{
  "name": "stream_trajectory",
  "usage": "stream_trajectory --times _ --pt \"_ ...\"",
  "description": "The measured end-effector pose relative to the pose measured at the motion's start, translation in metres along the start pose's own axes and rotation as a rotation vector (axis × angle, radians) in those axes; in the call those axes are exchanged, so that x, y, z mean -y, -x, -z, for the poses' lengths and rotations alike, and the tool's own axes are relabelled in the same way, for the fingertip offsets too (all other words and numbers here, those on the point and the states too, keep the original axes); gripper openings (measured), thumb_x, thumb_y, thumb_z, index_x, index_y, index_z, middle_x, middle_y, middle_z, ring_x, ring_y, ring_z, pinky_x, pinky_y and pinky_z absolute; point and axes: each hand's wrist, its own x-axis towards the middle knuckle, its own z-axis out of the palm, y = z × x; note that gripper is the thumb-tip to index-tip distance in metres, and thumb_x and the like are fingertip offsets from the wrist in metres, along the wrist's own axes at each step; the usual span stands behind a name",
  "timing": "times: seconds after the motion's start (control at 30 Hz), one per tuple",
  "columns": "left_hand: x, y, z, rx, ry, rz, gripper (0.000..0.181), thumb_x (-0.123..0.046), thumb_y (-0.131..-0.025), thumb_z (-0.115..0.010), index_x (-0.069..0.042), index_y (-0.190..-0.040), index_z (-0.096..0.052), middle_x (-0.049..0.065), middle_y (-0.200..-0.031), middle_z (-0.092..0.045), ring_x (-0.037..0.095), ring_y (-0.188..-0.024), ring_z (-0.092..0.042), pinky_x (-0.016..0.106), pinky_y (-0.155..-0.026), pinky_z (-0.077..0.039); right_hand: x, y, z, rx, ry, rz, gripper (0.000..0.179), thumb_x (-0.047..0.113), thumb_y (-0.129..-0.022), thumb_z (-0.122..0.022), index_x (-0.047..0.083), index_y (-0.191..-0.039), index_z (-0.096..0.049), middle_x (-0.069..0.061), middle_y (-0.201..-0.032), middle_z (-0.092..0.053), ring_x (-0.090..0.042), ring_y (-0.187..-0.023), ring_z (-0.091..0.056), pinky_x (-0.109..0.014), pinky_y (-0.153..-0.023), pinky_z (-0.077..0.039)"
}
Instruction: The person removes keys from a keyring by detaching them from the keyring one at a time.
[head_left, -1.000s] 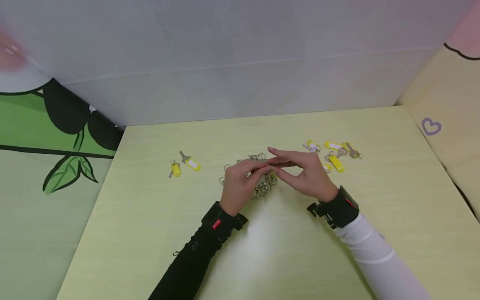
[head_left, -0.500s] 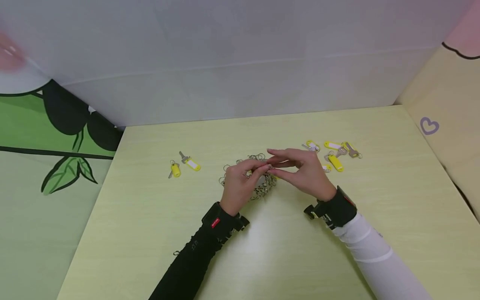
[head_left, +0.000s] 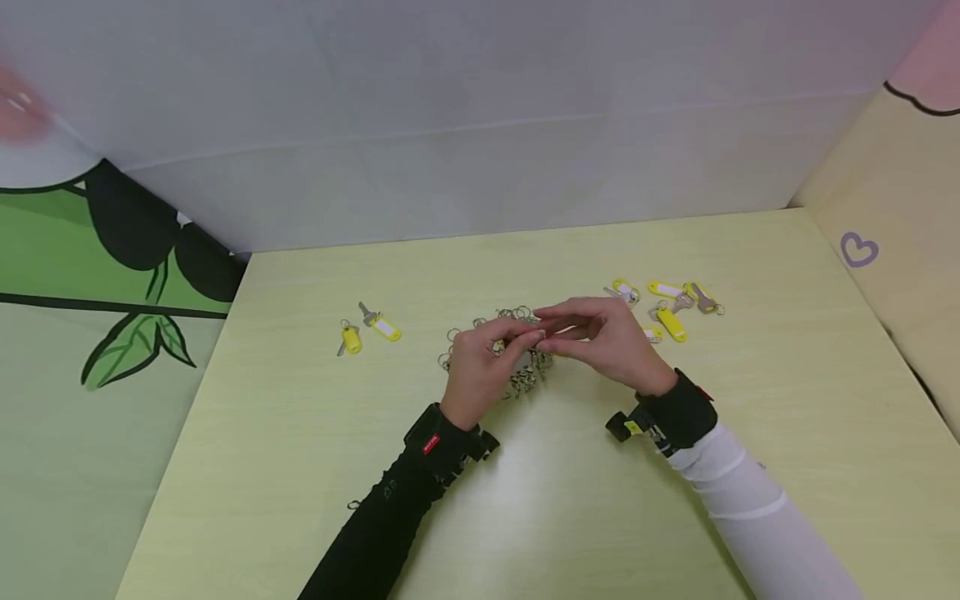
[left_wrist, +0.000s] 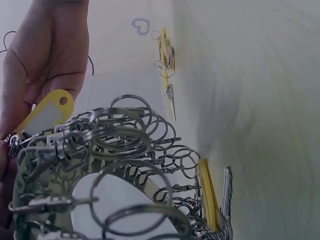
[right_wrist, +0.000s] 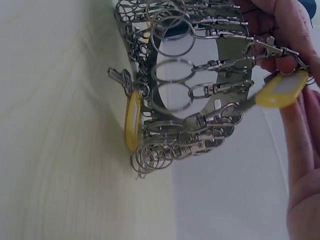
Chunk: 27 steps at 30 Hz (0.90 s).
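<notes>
A round metal rack, hung all about with snap hooks and split rings, stands on the table under both hands. My left hand pinches a snap hook at the top of the rack. Fingertip to fingertip with it, my right hand pinches the small ring of a yellow key tag. The tag, with a white label, hangs below the fingers, and a blurred key dangles from it. In the head view the fingers hide most of this. Another yellow tag with a key lies low against the rack.
To the rack's right on the table lie several yellow-tagged keys. Left of the rack are two more, one tag nearer and one beside it. A pale wall borders the table's far edge.
My right hand's fingers have drawn closer together and its wrist has turned slightly. The left hand stays in place, and the keys on the table have not moved.
</notes>
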Motion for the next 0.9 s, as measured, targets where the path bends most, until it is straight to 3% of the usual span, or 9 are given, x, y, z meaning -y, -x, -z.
stream_trajectory --times 0.2,0.43,0.7,0.9 --pt "0.001 0.0 0.001 0.008 -0.001 0.008 0.01 -0.011 -0.097 -0.073 -0.002 -0.099 -0.079 0.009 -0.089 -0.079 0.014 -0.075 -0.072 0.03 -0.066 -0.056 0.0 -0.001 0.001 0.02 0.045 -0.06 0.019 0.0 -0.091 -0.078 0.0 -0.11 -0.079 -0.017 -0.107 -0.078 -0.013 -0.092 -0.077 -0.031 -0.081 -0.062" --pt "0.001 -0.001 0.001 0.012 0.007 0.031 0.01 -0.012 -0.096 -0.074 -0.003 -0.097 -0.078 0.009 -0.089 -0.079 0.015 -0.076 -0.074 0.028 -0.066 -0.054 0.005 0.002 -0.005 -0.063 0.15 -0.022 0.03 0.001 -0.085 -0.084 0.003 -0.115 -0.079 -0.014 -0.108 -0.079 -0.01 -0.092 -0.077 -0.032 -0.079 -0.063" --pt "0.004 0.0 0.003 0.017 0.012 0.053 0.01 -0.012 -0.097 -0.073 -0.004 -0.097 -0.078 0.008 -0.088 -0.078 0.018 -0.076 -0.072 0.03 -0.066 -0.053 0.006 0.001 -0.008 -0.073 0.137 -0.03 0.03 0.0 -0.087 -0.082 0.002 -0.116 -0.078 -0.016 -0.111 -0.078 -0.009 -0.093 -0.077 -0.029 -0.08 -0.063" --pt "0.005 0.0 0.005 0.033 0.031 0.07 0.009 -0.011 -0.098 -0.072 -0.004 -0.095 -0.077 0.008 -0.086 -0.077 0.026 -0.073 -0.07 0.029 -0.066 -0.047 0.007 0.001 -0.012 -0.118 0.164 0.045 0.032 -0.005 -0.084 -0.083 -0.001 -0.115 -0.078 -0.017 -0.109 -0.078 -0.01 -0.094 -0.077 -0.031 -0.08 -0.063"
